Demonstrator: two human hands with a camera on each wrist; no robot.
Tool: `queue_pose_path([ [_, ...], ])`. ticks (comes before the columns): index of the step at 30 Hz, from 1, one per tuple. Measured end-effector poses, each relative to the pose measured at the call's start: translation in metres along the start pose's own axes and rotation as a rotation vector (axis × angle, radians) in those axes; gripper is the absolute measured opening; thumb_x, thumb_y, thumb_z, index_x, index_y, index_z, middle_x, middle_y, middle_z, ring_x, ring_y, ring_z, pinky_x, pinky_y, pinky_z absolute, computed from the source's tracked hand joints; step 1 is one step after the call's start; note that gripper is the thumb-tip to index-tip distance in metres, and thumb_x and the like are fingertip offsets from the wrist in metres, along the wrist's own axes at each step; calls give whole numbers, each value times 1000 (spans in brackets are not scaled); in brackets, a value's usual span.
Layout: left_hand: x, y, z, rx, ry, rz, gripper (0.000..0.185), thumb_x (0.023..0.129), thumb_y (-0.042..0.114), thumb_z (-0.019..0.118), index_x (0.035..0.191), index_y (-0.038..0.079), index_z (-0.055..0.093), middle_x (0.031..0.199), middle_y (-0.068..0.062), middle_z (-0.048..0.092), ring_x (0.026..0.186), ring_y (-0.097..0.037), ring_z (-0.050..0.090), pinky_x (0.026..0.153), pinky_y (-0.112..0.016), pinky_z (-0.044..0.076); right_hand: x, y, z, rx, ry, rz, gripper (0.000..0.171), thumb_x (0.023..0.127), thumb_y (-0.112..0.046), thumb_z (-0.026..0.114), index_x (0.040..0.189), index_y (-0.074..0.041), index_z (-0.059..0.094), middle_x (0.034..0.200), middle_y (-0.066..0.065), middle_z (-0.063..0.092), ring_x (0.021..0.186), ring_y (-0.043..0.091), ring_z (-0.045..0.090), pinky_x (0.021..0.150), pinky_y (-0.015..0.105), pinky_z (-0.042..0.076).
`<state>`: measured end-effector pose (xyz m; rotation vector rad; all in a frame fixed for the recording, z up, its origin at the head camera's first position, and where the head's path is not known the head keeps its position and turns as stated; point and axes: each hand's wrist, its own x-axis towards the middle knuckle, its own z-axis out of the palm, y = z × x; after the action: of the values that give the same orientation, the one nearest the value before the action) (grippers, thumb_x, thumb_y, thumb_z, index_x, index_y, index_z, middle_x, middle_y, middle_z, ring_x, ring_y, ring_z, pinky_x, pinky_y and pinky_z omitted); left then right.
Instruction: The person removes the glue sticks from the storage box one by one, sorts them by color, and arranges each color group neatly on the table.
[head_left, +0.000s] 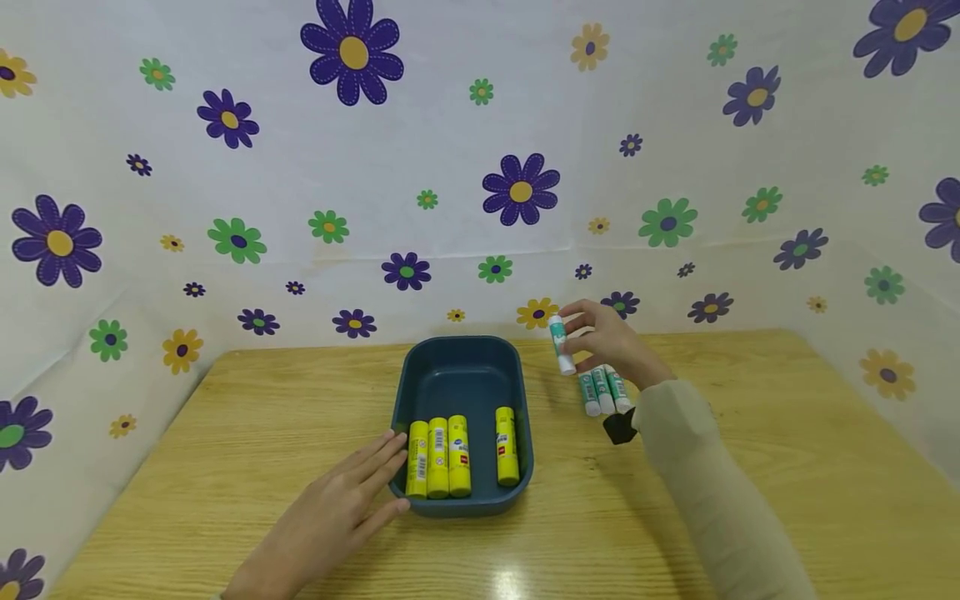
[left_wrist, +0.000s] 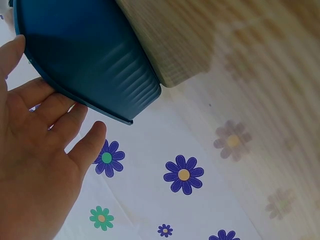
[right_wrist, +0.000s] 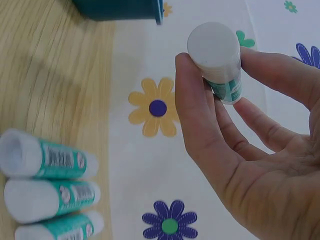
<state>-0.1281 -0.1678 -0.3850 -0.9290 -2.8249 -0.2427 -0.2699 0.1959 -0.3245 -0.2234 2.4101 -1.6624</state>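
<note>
We see the right hand pinching a green glue stick above the worktop (three more lie beside it); the left hand, its grip released, rests flat against the blue tray holding yellow glue sticks.

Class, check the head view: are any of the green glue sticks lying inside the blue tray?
No. The blue tray holds only four yellow glue sticks; three green glue sticks lie on the table.

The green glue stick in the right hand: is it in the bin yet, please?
Out: the right hand pinches the green glue stick beside the blue bin.
</note>
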Motion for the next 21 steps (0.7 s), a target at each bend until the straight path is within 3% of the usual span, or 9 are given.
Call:
queue_pose_path([
  [21,0,0,2,5,19,-1,59,91,50,47,135,11,46,146,0,31,133,-16,26,100,-37,37,-26,31,-52,-121,73,69,59,83,-2,61,134,2,32,126,29,37,102,40,48,71,42,55],
])
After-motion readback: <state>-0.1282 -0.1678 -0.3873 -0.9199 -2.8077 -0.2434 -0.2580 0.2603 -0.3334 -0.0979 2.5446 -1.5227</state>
